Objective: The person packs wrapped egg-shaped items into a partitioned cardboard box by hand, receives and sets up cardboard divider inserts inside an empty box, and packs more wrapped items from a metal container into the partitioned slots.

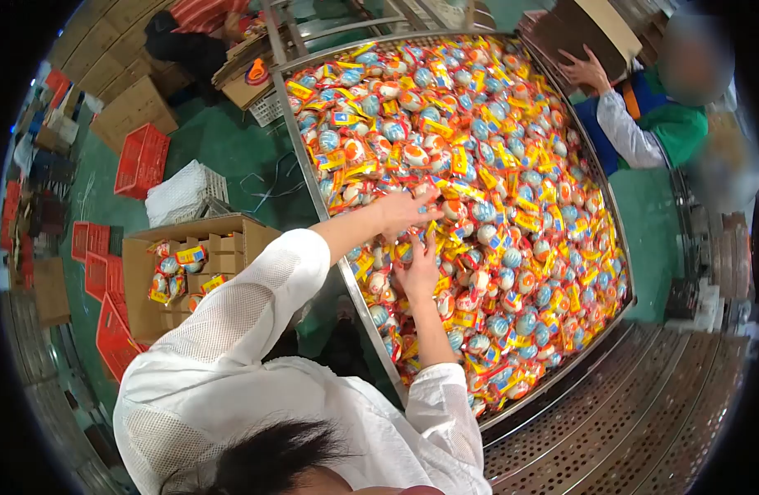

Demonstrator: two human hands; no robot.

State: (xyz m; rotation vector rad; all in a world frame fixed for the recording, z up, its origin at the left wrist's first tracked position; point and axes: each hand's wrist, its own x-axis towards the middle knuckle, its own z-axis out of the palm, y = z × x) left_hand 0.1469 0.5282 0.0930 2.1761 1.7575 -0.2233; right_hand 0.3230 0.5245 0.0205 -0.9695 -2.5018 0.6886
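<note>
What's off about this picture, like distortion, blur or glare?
Head view: fisheye-like curving with black corners, seemingly bowing the perforated metal slats; head view: a blurred patch over the co-worker's head; head view: small glints on the wrapped packets; head view: left hand and right hand fairly clear.

White top (313,396), loose cut. Left sleeve (252,293) carries open-mesh panels. Right sleeve (441,404) appears similarly meshed, though foreshortening limits confirmation.
</note>
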